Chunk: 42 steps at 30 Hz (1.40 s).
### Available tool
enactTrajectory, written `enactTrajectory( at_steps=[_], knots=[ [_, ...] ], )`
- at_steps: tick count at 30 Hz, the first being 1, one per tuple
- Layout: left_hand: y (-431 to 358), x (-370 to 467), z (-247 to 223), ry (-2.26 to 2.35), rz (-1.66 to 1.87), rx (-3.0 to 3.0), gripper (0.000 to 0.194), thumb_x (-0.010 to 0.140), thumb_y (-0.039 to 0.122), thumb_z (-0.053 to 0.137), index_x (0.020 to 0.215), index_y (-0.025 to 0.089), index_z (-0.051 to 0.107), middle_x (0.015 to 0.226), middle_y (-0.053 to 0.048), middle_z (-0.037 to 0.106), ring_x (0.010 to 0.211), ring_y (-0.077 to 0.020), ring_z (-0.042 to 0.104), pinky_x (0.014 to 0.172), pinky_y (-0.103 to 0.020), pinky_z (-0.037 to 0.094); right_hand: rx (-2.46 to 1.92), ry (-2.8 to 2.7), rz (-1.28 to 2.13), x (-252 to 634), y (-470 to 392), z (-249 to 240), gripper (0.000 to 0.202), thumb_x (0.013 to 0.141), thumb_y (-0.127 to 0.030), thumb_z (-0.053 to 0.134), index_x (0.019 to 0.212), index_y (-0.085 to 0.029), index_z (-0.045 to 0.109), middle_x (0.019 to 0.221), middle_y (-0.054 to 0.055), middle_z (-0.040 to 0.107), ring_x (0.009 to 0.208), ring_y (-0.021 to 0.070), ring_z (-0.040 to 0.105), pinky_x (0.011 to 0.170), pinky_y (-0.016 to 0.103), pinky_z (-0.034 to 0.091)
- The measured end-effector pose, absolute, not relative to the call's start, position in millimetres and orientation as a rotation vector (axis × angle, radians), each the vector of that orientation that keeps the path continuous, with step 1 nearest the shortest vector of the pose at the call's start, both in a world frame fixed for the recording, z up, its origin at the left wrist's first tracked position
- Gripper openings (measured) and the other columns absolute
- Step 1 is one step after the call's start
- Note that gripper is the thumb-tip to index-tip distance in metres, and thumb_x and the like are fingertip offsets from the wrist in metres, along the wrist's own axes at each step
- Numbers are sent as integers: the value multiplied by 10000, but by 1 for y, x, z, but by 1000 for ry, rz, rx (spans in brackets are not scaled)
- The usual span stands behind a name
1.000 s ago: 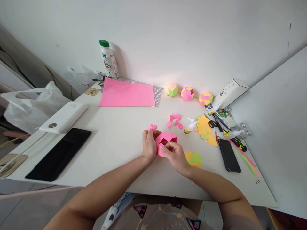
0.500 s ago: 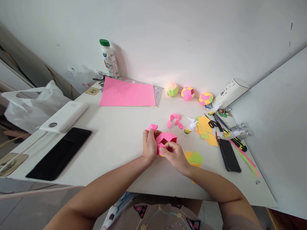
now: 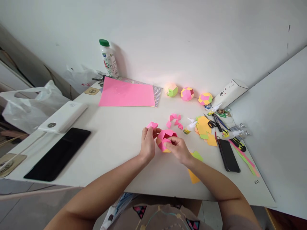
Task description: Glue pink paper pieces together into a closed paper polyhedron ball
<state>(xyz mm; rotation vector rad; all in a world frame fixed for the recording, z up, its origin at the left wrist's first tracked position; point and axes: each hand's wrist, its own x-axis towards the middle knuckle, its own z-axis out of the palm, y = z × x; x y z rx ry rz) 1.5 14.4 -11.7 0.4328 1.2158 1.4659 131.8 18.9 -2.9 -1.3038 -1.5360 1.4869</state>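
Note:
A folded pink paper piece [image 3: 152,125] is pinched between the thumb and fingers of my left hand [image 3: 148,143]. Just right of it, my right hand [image 3: 177,149] grips an open pink and orange paper ball [image 3: 162,145] by its right side, thumb outside and fingers at the opening. Fingertips of my left hand are close to the ball's left edge; whether they touch it is unclear. Several small folded pink pieces [image 3: 168,124] lie beyond the ball, with a glue bottle [image 3: 187,129] to their right.
Three finished paper balls [image 3: 187,94] line the wall. Pink sheets [image 3: 128,94] and a green-capped bottle [image 3: 109,60] stand back left. A black tablet [image 3: 57,154] and white power bank [image 3: 63,117] lie left. Coloured paper squares [image 3: 203,126], scissors [image 3: 212,124] and a phone [image 3: 229,155] are right.
My left hand has shifted slightly left, away from the ball. The ball has turned and shows more of its side, and my right hand has moved slightly right.

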Motion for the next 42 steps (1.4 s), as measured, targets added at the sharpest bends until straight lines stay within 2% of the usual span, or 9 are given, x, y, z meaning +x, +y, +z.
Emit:
enactTrajectory(
  at_steps=[4, 10, 16, 19, 24, 28, 36, 39, 42],
  knots=[
    [19, -3, -13, 1147, 1434, 495, 224, 886, 388, 451, 762, 202, 466, 933, -41, 663, 937, -195, 639, 914, -421, 450, -1310, -1544, 1486, 142, 35, -7, 223, 678, -352, 641, 581, -179, 541, 569, -33, 410, 564, 105, 364, 529, 258, 294],
    [21, -6, -12, 1131, 1467, 584, 236, 884, 412, 487, 802, 194, 523, 980, -55, 650, 1030, -200, 603, 993, -430, 401, -1279, -1601, 1568, 149, 44, -6, 243, 703, -363, 655, 602, -172, 544, 586, -41, 389, 566, 98, 351, 538, 257, 273],
    [18, -8, -10, 1144, 1516, 757, 280, 859, 452, 555, 753, 198, 505, 936, -34, 642, 975, -183, 594, 930, -370, 424, -1334, -1756, 1505, 153, 43, 5, 270, 760, -408, 644, 660, -167, 573, 609, -40, 407, 572, 98, 361, 529, 252, 269],
    [15, -10, -9, 1119, 1536, 887, 267, 871, 441, 559, 757, 204, 513, 892, -18, 617, 917, -166, 582, 831, -316, 452, -1360, -1812, 1411, 154, 42, 9, 247, 783, -407, 629, 739, -164, 628, 646, -26, 464, 588, 105, 405, 535, 252, 306],
    [9, -10, -10, 996, 1639, 1255, 151, 917, 358, 520, 875, 227, 583, 881, -18, 577, 867, -154, 544, 822, -316, 437, -1314, -1915, 1248, 153, 37, 15, 200, 824, -356, 598, 856, -174, 674, 778, 16, 601, 674, 133, 533, 594, 263, 420],
    [8, -11, -10, 918, 1635, 1354, 144, 910, 330, 535, 829, 231, 600, 817, -12, 559, 796, -157, 536, 750, -313, 444, -1227, -2047, 1069, 154, 32, 22, 159, 846, -288, 576, 925, -195, 679, 858, 40, 657, 746, 160, 603, 642, 289, 486],
    [6, -13, -10, 824, 1689, 1554, 125, 895, 235, 565, 927, 262, 683, 822, -31, 610, 788, -166, 567, 728, -334, 466, -961, -2038, 439, 160, 18, 44, 171, 850, -154, 569, 984, -223, 650, 955, 68, 697, 923, 201, 649, 816, 368, 540],
    [4, -13, -8, 819, 1652, 1571, 117, 888, 240, 576, 903, 248, 692, 802, -34, 615, 765, -165, 569, 715, -338, 474, -793, -2006, 326, 160, 17, 52, 223, 821, -134, 604, 1022, -223, 643, 1017, 85, 675, 984, 215, 630, 863, 399, 536],
    [3, -12, -6, 770, 1635, 1621, 116, 881, 237, 586, 897, 245, 701, 821, -43, 644, 776, -174, 581, 732, -357, 477, -675, -2050, 310, 160, 18, 56, 179, 813, -146, 622, 974, -219, 652, 1007, 88, 666, 999, 226, 619, 864, 424, 536]
  ],
)
